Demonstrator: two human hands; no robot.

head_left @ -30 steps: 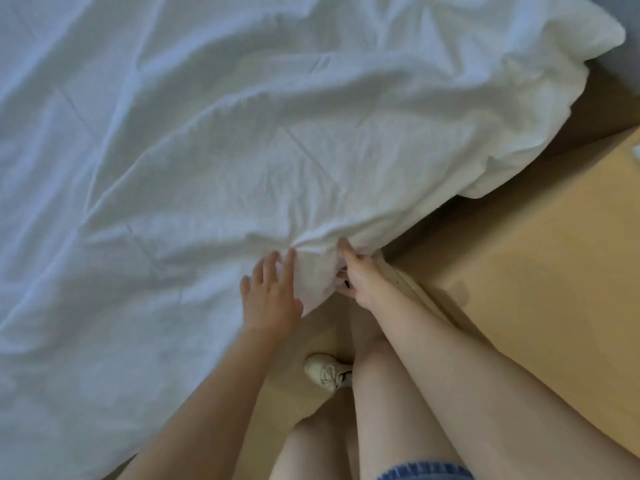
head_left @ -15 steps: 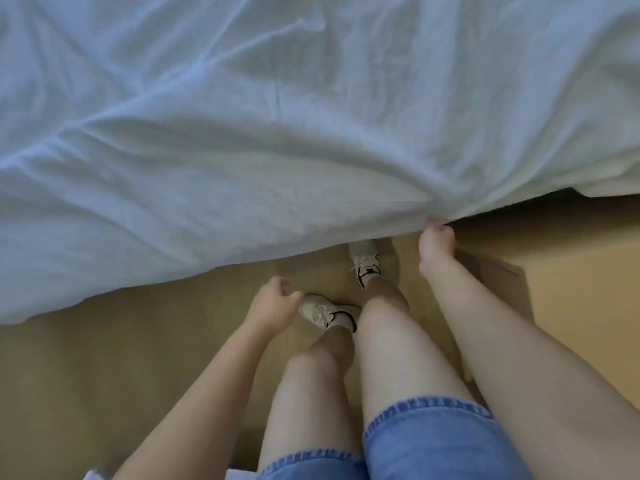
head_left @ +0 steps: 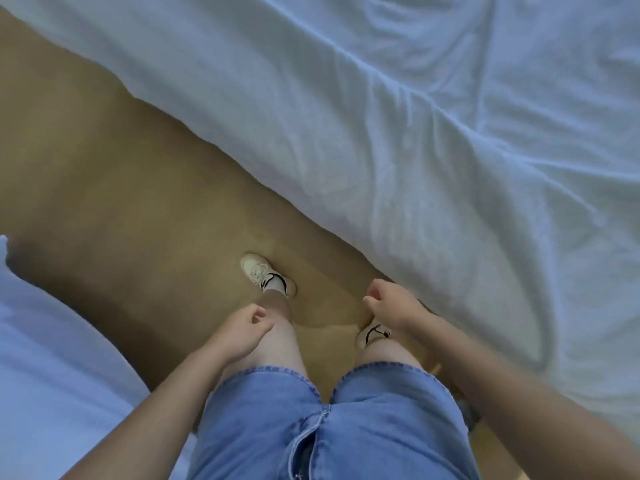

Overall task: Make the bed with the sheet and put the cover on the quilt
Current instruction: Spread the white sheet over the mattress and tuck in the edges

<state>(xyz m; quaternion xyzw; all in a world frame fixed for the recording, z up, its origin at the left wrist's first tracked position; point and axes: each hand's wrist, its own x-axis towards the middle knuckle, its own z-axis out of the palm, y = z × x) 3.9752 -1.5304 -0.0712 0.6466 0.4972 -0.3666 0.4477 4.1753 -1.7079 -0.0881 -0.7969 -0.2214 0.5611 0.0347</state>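
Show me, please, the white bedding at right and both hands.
white bedding [head_left: 433, 150]: head view, creased top surface.
left hand [head_left: 239, 332]: head view, back of hand.
right hand [head_left: 393, 306]: head view, back of hand.

A tan floor [head_left: 138, 202] carries two white shoes with black marks. The left shoe [head_left: 258, 270] stands further forward; the right shoe [head_left: 375, 336] is partly hidden. Blue denim shorts [head_left: 277, 427] end above bare knees.
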